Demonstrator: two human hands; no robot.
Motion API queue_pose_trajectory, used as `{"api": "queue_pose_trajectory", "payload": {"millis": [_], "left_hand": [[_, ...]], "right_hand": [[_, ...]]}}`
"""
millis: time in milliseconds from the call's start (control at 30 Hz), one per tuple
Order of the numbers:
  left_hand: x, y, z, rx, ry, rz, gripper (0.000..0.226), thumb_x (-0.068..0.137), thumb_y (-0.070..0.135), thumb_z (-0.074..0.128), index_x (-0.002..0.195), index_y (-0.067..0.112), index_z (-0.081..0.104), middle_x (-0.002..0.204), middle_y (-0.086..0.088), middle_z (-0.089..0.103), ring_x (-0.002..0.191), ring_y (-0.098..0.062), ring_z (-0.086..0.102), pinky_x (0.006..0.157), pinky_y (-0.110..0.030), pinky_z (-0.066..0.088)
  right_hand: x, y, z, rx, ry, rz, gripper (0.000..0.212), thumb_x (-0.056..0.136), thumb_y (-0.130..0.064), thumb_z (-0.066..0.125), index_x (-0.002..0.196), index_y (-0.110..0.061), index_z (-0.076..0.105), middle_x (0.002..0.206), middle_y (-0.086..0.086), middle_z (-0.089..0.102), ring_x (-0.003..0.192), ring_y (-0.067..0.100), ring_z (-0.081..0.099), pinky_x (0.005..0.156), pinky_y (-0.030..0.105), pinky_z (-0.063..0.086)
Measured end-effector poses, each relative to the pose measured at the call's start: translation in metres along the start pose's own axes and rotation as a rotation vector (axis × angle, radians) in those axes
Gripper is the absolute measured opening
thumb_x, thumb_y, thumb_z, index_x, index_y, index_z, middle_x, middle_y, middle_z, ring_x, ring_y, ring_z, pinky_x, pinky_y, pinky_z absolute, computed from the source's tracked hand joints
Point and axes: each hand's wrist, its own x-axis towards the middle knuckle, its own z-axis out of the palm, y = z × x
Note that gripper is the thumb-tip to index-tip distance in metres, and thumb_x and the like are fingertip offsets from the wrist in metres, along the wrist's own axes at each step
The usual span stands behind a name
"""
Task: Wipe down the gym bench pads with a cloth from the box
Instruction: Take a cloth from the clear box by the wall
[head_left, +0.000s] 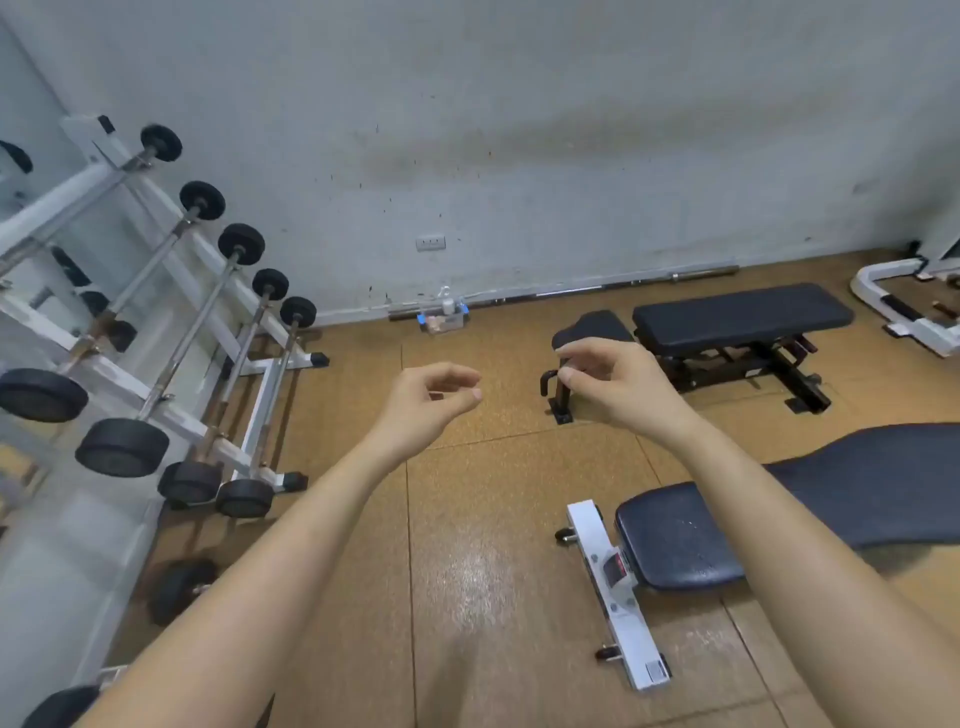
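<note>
- The near dark padded bench (675, 540) is lying at lower right. Its long axis is running left to right, and its seat end is pointing left at a white steel foot bar (618, 597).
- The left hand (431, 400) and right hand (613, 384) are hovering over the brown floor (493, 519), fingers loosely curled, grasping nothing.
- The far black flat bench (743, 317) is also lying left to right.
- The clear plastic box (441, 317) is sitting against the grey wall (519, 130).
</note>
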Motion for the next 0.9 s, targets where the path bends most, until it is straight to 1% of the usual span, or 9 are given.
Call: {"api": "queue_pose_trajectory", "payload": {"millis": [233,300,400,467,500,567,667,833,900], "left_hand": [[-0.022,-0.091,0.073,-0.087,-0.040,-0.259,0.017,0.092,0.017,0.075,0.110,0.017,0.077,0.106,0.006,0.076,0.101,-0.008,0.069,0.085,-0.012,0.048],[-0.020,-0.112,0.081,-0.120,-0.057,-0.308,0.016,0.092,0.014,0.075,0.108,0.017,0.077,0.105,0.006,0.076,0.098,-0.005,0.069,0.083,-0.010,0.048],[-0.005,-0.142,0.084,-0.172,-0.060,-0.377,0.015,0.092,0.012,0.074,0.105,0.018,0.077,0.104,0.007,0.076,0.091,0.004,0.068,0.082,-0.008,0.049],[0.012,-0.164,0.080,-0.184,-0.069,-0.413,0.016,0.093,0.010,0.074,0.107,0.015,0.077,0.105,0.007,0.075,0.086,0.010,0.067,0.081,-0.007,0.050],[0.023,-0.177,0.076,-0.193,-0.074,-0.427,0.017,0.093,0.010,0.073,0.109,0.013,0.077,0.106,0.007,0.075,0.086,0.010,0.067,0.083,-0.008,0.051],[0.049,-0.200,0.065,-0.225,-0.072,-0.458,0.017,0.093,0.008,0.073,0.109,0.011,0.077,0.106,0.004,0.076,0.089,0.008,0.068,0.087,-0.016,0.053],[0.092,-0.224,0.039,-0.288,-0.060,-0.527,0.015,0.094,0.009,0.072,0.105,0.016,0.078,0.105,0.006,0.076,0.096,0.003,0.070,0.090,-0.019,0.052],[0.177,-0.258,-0.009,-0.297,-0.115,-0.533,0.016,0.094,0.015,0.072,0.101,0.029,0.077,0.105,0.010,0.077,0.104,-0.006,0.070,0.098,-0.028,0.053],[0.216,-0.269,-0.028,-0.251,-0.125,-0.538,0.015,0.095,0.019,0.071,0.105,0.028,0.077,0.107,0.010,0.076,0.105,-0.008,0.069,0.099,-0.031,0.054]], "right_hand": [[-0.014,0.094,0.068,0.124,-0.114,0.260,0.024,0.095,-0.022,0.071,0.118,-0.017,0.072,0.105,0.001,0.072,0.102,0.013,0.067,0.092,0.031,0.053],[-0.010,0.111,0.087,0.141,-0.162,0.333,0.022,0.096,-0.021,0.070,0.117,-0.016,0.071,0.105,0.006,0.072,0.098,0.016,0.066,0.090,0.031,0.053],[0.005,0.132,0.116,0.142,-0.195,0.426,0.021,0.096,-0.018,0.069,0.116,-0.012,0.072,0.106,0.013,0.072,0.092,0.017,0.064,0.083,0.023,0.052],[0.022,0.145,0.137,0.134,-0.207,0.465,0.018,0.095,-0.020,0.070,0.112,-0.016,0.073,0.100,0.010,0.074,0.088,0.018,0.066,0.089,0.035,0.056],[0.033,0.150,0.147,0.126,-0.217,0.491,0.017,0.094,-0.022,0.071,0.111,-0.018,0.074,0.096,0.008,0.074,0.088,0.019,0.068,0.092,0.042,0.056],[0.059,0.157,0.164,0.121,-0.237,0.545,0.016,0.094,-0.024,0.072,0.109,-0.021,0.074,0.093,0.009,0.074,0.089,0.022,0.070,0.094,0.048,0.055],[0.109,0.151,0.181,0.093,-0.291,0.576,0.018,0.094,-0.023,0.071,0.111,-0.019,0.075,0.095,0.009,0.074,0.093,0.026,0.070,0.093,0.045,0.055],[0.215,0.137,0.197,0.073,-0.386,0.538,0.018,0.097,-0.021,0.068,0.114,-0.015,0.073,0.092,0.006,0.070,0.081,0.014,0.064,0.085,0.041,0.054],[0.259,0.135,0.203,0.083,-0.372,0.540,0.021,0.097,-0.021,0.068,0.116,-0.015,0.072,0.098,0.010,0.071,0.087,0.020,0.067,0.088,0.041,0.055]]}}
